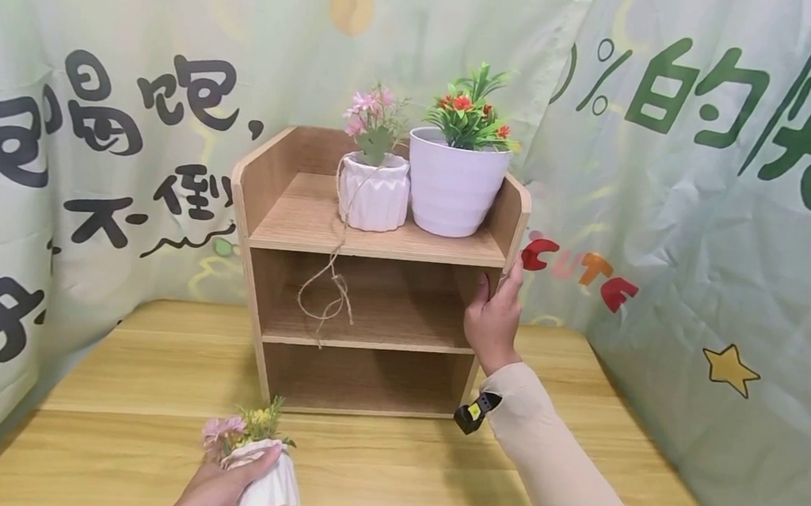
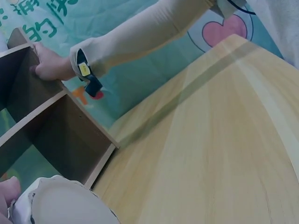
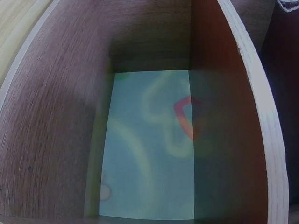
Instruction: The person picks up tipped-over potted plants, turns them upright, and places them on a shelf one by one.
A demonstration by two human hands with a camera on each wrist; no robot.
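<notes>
In the head view my left hand [image 1: 219,486] grips a small white ribbed flowerpot [image 1: 266,480] with pink and yellow flowers. The pot is tilted, low in front of the wooden shelf [image 1: 377,244], and its flat base [image 2: 70,203] shows in the left wrist view. With the thumb on the inner face and fingers outside, my right hand [image 1: 494,323] holds the shelf's right side panel. On the top board stand a white pot with pink flowers [image 1: 373,195] and a larger white pot with red flowers [image 1: 456,184]. Twine [image 1: 330,299] hangs from the smaller one.
The shelf stands upright on a wood-grain table [image 1: 388,474]. Its middle compartment [image 1: 373,302] and lower compartment [image 1: 367,381] lie under the top board. A printed curtain [image 1: 699,252] hangs behind the table and along its sides.
</notes>
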